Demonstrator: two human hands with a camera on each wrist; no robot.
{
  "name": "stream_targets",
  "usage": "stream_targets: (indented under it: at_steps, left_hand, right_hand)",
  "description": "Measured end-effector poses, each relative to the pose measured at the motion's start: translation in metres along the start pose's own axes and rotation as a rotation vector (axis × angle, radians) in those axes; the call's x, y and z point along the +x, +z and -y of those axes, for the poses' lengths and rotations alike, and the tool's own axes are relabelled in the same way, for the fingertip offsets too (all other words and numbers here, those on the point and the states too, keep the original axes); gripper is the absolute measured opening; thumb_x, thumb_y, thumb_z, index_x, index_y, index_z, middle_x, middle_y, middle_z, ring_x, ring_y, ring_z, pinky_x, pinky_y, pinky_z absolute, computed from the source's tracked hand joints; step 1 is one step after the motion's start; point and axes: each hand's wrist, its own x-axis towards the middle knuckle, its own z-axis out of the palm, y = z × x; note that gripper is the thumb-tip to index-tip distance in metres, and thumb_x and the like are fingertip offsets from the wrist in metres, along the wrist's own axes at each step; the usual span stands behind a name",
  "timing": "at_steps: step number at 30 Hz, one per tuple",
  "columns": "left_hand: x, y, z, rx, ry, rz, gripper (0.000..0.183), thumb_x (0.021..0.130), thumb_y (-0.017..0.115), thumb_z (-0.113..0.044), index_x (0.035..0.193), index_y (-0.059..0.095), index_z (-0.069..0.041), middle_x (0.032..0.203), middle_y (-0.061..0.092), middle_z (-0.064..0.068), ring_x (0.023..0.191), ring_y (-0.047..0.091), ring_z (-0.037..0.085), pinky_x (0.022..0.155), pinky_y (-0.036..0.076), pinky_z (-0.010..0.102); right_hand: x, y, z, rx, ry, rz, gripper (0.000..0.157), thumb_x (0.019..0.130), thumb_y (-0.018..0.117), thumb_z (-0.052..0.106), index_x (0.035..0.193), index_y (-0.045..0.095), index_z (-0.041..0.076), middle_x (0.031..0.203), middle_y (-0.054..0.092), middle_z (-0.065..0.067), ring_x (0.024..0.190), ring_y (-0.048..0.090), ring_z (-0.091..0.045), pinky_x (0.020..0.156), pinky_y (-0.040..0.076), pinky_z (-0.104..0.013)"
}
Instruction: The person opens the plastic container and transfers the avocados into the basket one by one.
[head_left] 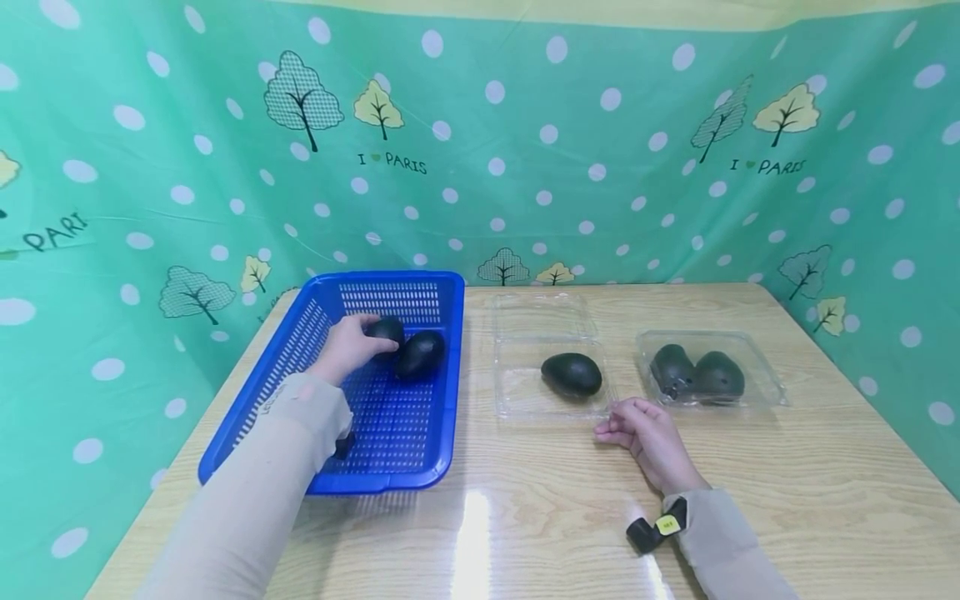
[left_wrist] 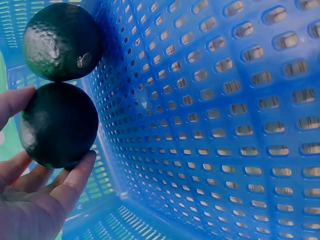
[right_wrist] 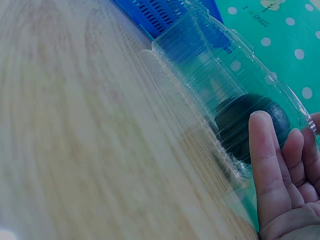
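Note:
In the blue basket (head_left: 447,425), my left hand (head_left: 352,346) curls its fingers and thumb round a dark avocado (left_wrist: 59,125). Another avocado (head_left: 421,354) lies against it, also within the basket. My right hand (head_left: 648,437) is at the near right corner of an open clear plastic clamshell box (head_left: 517,379), its thumb and fingers pinching the rim. One avocado (head_left: 572,374) lies on its side in that box, toward the right half. The right wrist view shows this avocado through the clear wall, partly hidden by a finger.
Right of the open box stands a second clear box (head_left: 761,375) holding two avocados (head_left: 718,375). A polka-dot curtain (head_left: 525,150) hangs behind and beside the wooden table (head_left: 555,517). A black wrist device (head_left: 645,533) sits on the right wrist.

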Motion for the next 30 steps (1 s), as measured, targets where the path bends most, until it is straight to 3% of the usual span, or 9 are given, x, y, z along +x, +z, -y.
stream_targets:
  at_steps: [10, 30]
  left_hand:
    - [-0.0031, 0.0029, 0.0016, 0.014, -0.013, 0.018, 0.069, 0.091, 0.068, -0.026, 0.145, 0.04, 0.005, 0.147, 0.045, 0.029, 0.132, 0.047, 0.045, 0.108, 0.042, 0.057]
    - [-0.0024, 0.0055, 0.0005, 0.063, -0.014, 0.056, 0.072, 0.092, 0.066, -0.026, 0.148, 0.035, 0.008, 0.152, 0.037, 0.031, 0.138, 0.039, 0.047, 0.112, 0.037, 0.058]
  right_hand:
    - [-0.0013, -0.0021, 0.0001, 0.018, 0.002, 0.001, 0.026, 0.1, 0.05, 0.004, 0.079, 0.064, 0.008, 0.07, 0.064, 0.0, 0.072, 0.073, -0.016, 0.075, 0.061, -0.031]
    - [0.0001, -0.002, -0.0002, 0.003, 0.026, -0.029, 0.023, 0.099, 0.051, 0.005, 0.08, 0.064, 0.008, 0.07, 0.063, 0.0, 0.072, 0.073, -0.016, 0.075, 0.061, -0.031]
